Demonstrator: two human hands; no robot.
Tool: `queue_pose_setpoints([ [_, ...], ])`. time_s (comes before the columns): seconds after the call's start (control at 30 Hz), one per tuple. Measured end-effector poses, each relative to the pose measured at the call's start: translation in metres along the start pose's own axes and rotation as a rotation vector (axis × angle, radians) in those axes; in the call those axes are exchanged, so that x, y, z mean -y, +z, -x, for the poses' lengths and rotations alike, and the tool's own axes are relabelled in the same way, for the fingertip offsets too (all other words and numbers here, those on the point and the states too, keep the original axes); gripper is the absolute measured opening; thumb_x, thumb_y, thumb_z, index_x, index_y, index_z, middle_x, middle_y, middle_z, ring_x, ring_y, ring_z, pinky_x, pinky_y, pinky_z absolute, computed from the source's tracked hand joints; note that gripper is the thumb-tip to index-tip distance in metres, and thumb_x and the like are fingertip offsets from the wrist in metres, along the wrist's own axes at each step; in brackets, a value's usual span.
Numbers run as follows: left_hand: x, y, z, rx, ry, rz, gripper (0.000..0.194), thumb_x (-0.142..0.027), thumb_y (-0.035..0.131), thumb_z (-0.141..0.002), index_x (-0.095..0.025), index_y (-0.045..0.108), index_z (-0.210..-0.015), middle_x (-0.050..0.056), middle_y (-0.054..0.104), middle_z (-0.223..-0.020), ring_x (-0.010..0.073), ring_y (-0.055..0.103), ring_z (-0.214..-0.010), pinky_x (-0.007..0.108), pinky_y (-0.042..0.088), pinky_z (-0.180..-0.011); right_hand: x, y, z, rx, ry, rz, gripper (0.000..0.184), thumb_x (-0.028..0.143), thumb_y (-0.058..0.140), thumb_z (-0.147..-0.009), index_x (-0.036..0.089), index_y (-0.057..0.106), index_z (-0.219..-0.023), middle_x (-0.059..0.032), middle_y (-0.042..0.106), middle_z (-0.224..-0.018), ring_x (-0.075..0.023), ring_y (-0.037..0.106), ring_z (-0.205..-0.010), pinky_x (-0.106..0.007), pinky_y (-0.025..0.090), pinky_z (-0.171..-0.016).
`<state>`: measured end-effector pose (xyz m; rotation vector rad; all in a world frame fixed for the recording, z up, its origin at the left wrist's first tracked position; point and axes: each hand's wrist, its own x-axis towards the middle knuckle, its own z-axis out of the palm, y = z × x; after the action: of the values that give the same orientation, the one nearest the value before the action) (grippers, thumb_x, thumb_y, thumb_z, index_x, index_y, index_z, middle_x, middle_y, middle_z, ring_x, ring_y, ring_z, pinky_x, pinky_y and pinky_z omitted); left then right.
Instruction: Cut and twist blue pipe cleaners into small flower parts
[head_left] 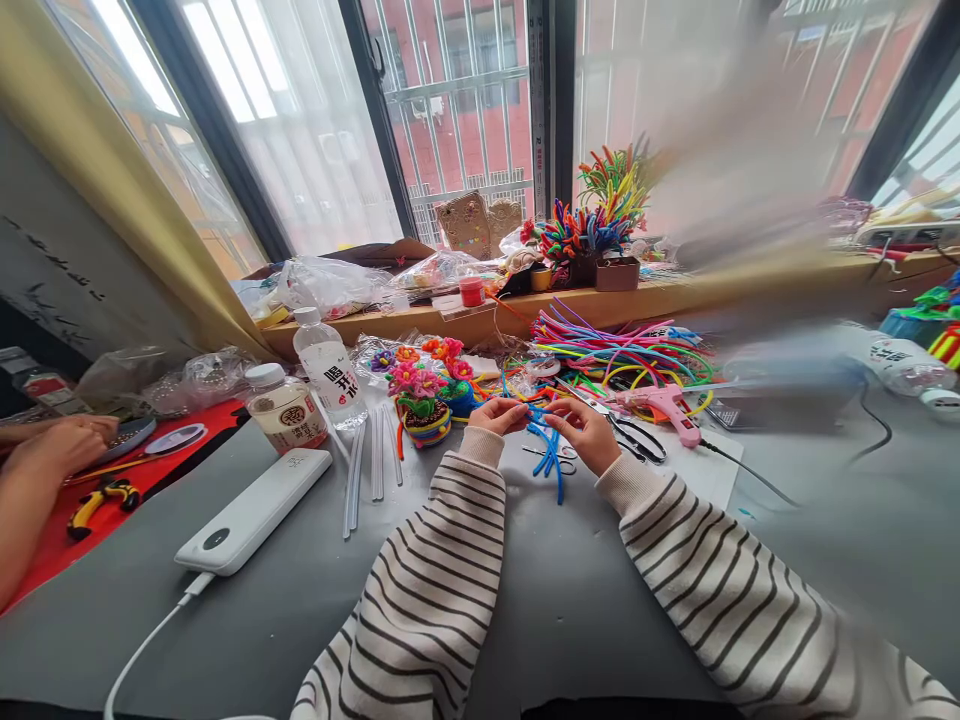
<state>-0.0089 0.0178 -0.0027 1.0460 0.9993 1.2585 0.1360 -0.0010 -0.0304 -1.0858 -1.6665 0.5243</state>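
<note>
Both my hands meet over the middle of the grey table, pinching blue pipe cleaners (pixel 556 462) between them. My left hand (pixel 499 415) has its thumb and fingertips closed on the near end of the blue strands. From the other side, my right hand (pixel 589 432) grips them with thumb and forefinger. Several blue ends dangle below my fingers, over small scissors (pixel 568 467) lying on the table. Just left stands a little pot (pixel 427 428) with pink pipe-cleaner flowers (pixel 417 385). My fingers hide exactly how the strands are joined.
Black-handled scissors (pixel 641 440) and a pink glue gun (pixel 671 408) lie at right, near a pile of coloured pipe cleaners (pixel 600 345). Glue sticks (pixel 355 480), a white power bank (pixel 255 510) and bottles (pixel 330 370) are at left. Another person's hands (pixel 56 455) are at far left.
</note>
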Motion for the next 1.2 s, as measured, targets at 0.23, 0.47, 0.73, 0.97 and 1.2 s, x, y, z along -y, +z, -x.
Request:
queue_pose_setpoints([
  [0.23,0.0018,-0.004,-0.0031,-0.055,-0.023,0.059,0.032,-0.027,0.071,-0.034,-0.011,0.055,-0.057,-0.001,0.059,-0.049,0.0088,0.054,-0.045,0.023,0.045,-0.054,0.0045,-0.0055,0.0012,-0.083,-0.371,0.554,0.038,0.04,0.047,-0.07,0.014,0.052,-0.097,-0.009,0.055,-0.083,-0.0195,0.048,-0.079,-0.03,0.038,-0.072],
  [0.47,0.0017,-0.0024,-0.0011,-0.076,-0.053,0.096,0.031,-0.024,0.071,-0.034,-0.011,0.054,-0.056,0.0,0.059,-0.047,0.009,0.055,-0.044,0.022,0.046,-0.053,-0.0028,-0.0036,0.0029,-0.098,-0.403,0.746,0.031,0.036,0.042,-0.075,0.013,0.058,-0.089,-0.0066,0.059,-0.071,-0.015,0.052,-0.068,-0.023,0.038,-0.062],
  [0.73,0.0,-0.0029,-0.0029,-0.096,-0.064,0.082,0.026,-0.02,0.071,-0.037,-0.01,0.054,-0.055,0.0,0.058,-0.044,0.0098,0.055,-0.043,0.022,0.047,-0.053,-0.0047,-0.002,0.0026,-0.136,-0.47,0.806,0.027,0.031,0.041,-0.077,0.014,0.061,-0.074,-0.0039,0.059,-0.062,-0.0116,0.053,-0.057,-0.02,0.035,-0.053],
  [0.97,0.0016,-0.0052,-0.0051,-0.096,-0.039,0.043,0.025,-0.02,0.07,-0.038,-0.011,0.055,-0.055,0.0,0.058,-0.047,0.0104,0.055,-0.044,0.025,0.048,-0.057,-0.0022,-0.0013,0.0034,-0.064,-0.468,0.854,0.027,0.027,0.038,-0.079,0.016,0.061,-0.07,-0.0018,0.057,-0.058,-0.01,0.052,-0.054,-0.02,0.031,-0.049],
  [1.2,0.0032,-0.0054,-0.0073,-0.107,-0.043,0.026,0.027,-0.021,0.071,-0.038,-0.011,0.057,-0.058,0.0,0.059,-0.047,0.0102,0.056,-0.046,0.025,0.048,-0.058,-0.0006,-0.0005,0.0044,-0.005,-0.41,0.764,0.026,0.027,0.04,-0.078,0.016,0.061,-0.068,-0.0019,0.058,-0.06,-0.0096,0.053,-0.055,-0.019,0.032,-0.05],
])
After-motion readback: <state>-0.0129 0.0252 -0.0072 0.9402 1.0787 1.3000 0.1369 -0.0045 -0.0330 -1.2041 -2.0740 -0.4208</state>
